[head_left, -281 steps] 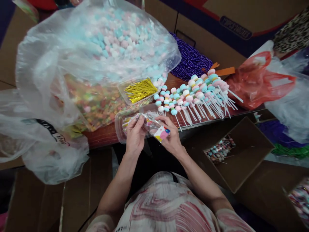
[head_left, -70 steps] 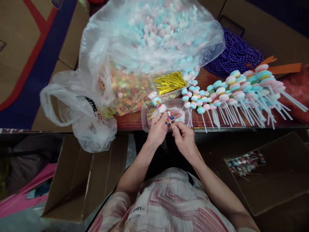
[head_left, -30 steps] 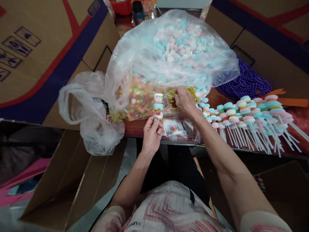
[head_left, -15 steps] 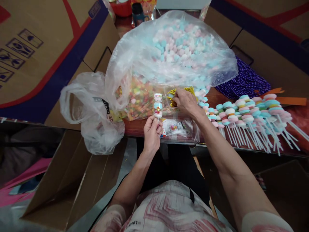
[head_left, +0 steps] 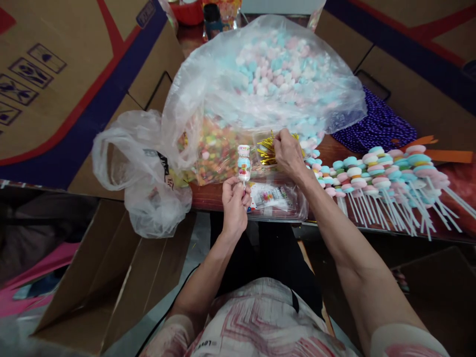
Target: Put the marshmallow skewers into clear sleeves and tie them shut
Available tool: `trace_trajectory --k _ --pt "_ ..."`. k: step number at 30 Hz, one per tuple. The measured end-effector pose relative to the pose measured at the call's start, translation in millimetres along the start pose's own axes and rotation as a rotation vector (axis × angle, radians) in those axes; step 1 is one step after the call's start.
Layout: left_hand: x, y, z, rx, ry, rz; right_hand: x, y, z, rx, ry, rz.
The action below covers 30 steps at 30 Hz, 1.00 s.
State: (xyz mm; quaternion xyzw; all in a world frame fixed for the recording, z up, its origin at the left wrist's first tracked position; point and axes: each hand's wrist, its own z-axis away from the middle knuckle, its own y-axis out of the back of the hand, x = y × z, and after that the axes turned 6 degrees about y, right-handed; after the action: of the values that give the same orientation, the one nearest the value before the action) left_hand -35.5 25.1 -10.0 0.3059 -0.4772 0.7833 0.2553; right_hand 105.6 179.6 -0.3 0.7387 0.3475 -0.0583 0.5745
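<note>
My left hand [head_left: 234,201] is closed on the stick of a wrapped candy skewer [head_left: 244,162] and holds it upright above the table edge. Farther back, my right hand [head_left: 288,153] pinches into a bundle of gold twist ties [head_left: 266,150] lying in a clear tray. Between the two hands, a clear plastic box [head_left: 277,201] holds printed wrappers.
A big clear bag of pastel marshmallows [head_left: 275,74] lies behind the hands, over a bag of mixed coloured candy [head_left: 215,153]. Rows of unwrapped skewers [head_left: 383,181] fill the right of the table, with purple beads [head_left: 375,129] behind. An open cardboard box [head_left: 111,277] stands lower left.
Both hands first worked a wrapper over a skewer. The right hand then reached back to the gold twist ties and now lifts some, while the left keeps the wrapped skewer upright.
</note>
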Motion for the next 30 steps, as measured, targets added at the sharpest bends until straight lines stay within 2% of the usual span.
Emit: trace_trajectory --k 4,7,10,12,14,17,19,21,23,26,30 --pt "-2.3 -2.9 -0.3 -0.008 -0.023 -0.003 11.6 -5.2 -1.7 0.179 0.023 -0.144" --pt "-3.5 -3.8 -0.3 -0.03 -0.024 0.014 20.5 -10.8 -6.3 0.304 -0.014 -0.343" --pt "-4.7 -3.7 -1.1 -0.047 -0.01 0.034 22.3 -7.8 -10.2 0.363 -0.078 -0.604" --pt "-5.8 -4.0 -2.2 -0.054 -0.002 0.035 14.4 1.3 -6.5 0.356 -0.116 -0.745" --pt "-7.4 -5.4 -3.1 -0.064 0.002 0.028 -2.2 12.2 6.5 0.336 -0.157 -0.848" --pt "-10.2 -10.4 -2.5 -0.093 -0.01 0.031 -37.1 20.3 43.3 0.307 -0.265 -0.998" --pt "-11.6 -14.9 0.0 -0.117 -0.01 0.034 -59.7 16.6 73.8 0.307 -0.365 -1.067" --pt "-12.4 -18.9 4.5 -0.14 0.008 0.024 -76.1 8.4 102.0 0.362 -0.433 -1.049" --pt "-12.8 -21.3 10.3 -0.162 0.033 0.006 -84.9 0.9 122.8 0.415 -0.457 -0.964" --pt "-15.6 -20.9 18.2 -0.2 0.051 -0.039 -87.0 -1.2 138.5 0.441 -0.46 -0.889" --pt "-26.3 -17.7 22.4 -0.227 -0.053 -0.143 -84.5 4.6 144.3 0.407 -0.436 -0.919"
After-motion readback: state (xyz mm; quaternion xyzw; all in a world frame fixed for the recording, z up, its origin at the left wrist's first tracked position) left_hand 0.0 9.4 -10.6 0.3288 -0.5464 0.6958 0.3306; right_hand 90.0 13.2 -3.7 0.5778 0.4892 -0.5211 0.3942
